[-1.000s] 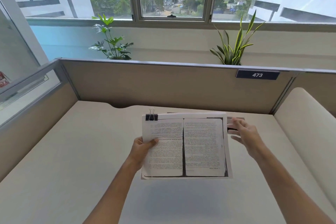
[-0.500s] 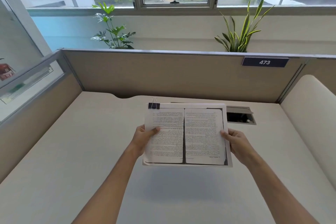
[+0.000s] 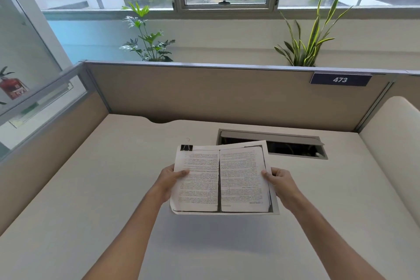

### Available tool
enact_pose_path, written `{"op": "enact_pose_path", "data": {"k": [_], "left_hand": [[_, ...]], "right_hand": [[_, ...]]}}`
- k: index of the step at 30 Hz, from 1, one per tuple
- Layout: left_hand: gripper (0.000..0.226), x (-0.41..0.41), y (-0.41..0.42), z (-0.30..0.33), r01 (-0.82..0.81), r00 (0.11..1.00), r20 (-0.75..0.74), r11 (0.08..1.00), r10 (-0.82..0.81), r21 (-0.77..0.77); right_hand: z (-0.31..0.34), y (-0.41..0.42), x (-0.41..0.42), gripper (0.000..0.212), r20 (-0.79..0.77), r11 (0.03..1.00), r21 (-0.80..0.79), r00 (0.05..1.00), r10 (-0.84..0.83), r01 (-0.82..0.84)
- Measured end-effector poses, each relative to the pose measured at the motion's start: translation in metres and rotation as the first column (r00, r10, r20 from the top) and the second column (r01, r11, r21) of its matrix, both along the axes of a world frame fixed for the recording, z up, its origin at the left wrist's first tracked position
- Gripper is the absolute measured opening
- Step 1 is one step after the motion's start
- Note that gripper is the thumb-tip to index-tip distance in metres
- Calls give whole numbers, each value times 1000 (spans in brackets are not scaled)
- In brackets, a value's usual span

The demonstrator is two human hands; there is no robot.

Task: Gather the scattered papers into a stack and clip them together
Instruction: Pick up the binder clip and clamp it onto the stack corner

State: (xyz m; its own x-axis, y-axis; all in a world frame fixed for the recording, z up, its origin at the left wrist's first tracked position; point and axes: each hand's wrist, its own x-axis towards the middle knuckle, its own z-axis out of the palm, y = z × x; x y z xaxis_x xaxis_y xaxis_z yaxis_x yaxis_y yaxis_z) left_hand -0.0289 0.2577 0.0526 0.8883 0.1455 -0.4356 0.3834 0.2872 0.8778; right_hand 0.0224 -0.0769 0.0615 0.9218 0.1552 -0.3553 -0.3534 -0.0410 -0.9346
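a: above the desk, the stack hangs between both hands, off the surface, the clip biting its far left corner.

b: grips?

a: left hand closed on the left edge, thumb on top; right hand closed on the right edge, likewise.

b: so what's left?

a: setting it down, i'd guess. lower it level, near edge first, keeping clear of the cable slot just behind.
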Motion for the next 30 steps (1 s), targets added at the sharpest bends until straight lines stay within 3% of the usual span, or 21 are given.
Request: {"op": "enact_pose_path", "data": {"k": [4, 12, 30], "left_hand": [[24, 9, 19, -3, -57, 998, -17, 998, 57, -1], [16, 37, 58, -12, -204, 976, -30, 959, 214, 195], [12, 126, 139, -51, -266, 950, -50, 882, 308, 389]], "right_hand": [[-7, 14, 7, 19, -32, 1000, -15, 999, -3, 3], [-26, 60, 30, 16, -66, 994, -96, 996, 53, -59], [-80, 163, 135, 10, -118, 977, -211, 993, 21, -46]]}}
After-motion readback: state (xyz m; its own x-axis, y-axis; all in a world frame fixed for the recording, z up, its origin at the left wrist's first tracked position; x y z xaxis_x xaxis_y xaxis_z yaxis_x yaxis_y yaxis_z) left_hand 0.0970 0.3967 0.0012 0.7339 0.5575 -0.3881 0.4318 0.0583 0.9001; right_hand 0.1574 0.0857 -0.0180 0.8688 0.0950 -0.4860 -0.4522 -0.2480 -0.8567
